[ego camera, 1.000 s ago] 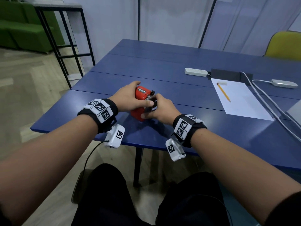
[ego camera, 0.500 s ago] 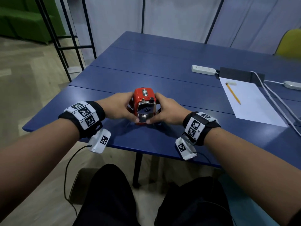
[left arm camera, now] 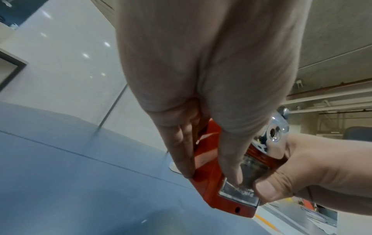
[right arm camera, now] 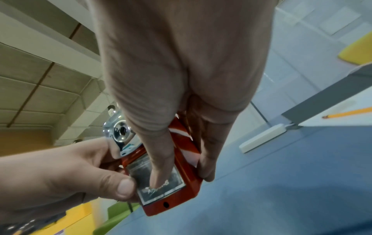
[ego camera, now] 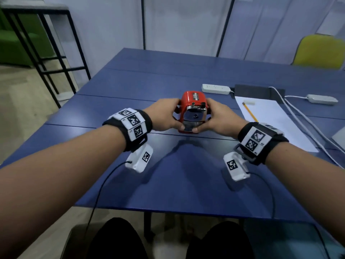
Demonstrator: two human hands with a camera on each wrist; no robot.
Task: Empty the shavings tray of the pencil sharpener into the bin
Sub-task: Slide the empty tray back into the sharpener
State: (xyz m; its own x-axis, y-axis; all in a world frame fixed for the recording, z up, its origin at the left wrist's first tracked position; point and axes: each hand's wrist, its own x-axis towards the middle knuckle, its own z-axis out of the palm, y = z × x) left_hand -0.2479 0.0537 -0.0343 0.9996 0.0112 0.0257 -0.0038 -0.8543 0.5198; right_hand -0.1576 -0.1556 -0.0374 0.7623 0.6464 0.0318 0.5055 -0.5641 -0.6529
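Note:
A red pencil sharpener (ego camera: 194, 101) with a chrome front plate stands on the blue table (ego camera: 186, 174), its front facing me. My left hand (ego camera: 164, 116) grips its left side and my right hand (ego camera: 218, 116) grips its right side. Both thumbs press on the clear shavings tray (ego camera: 189, 126) low in the front. In the left wrist view the tray (left arm camera: 239, 192) sits in the red body (left arm camera: 209, 187) under my thumb. In the right wrist view my thumb lies on the tray (right arm camera: 159, 186), with the left thumb beside it. No bin is in view.
A sheet of white paper (ego camera: 270, 124) with a yellow pencil (ego camera: 250, 114) lies to the right. Behind it are a white power strip (ego camera: 215, 88), a dark box (ego camera: 258, 91) and white cables (ego camera: 308, 126). A yellow chair (ego camera: 321, 51) stands far right, a black metal frame (ego camera: 56, 58) far left.
Both hands have turned the sharpener so its chrome front faces me, and the thumbs have come down onto the tray. My head has also lifted and moved back a little.

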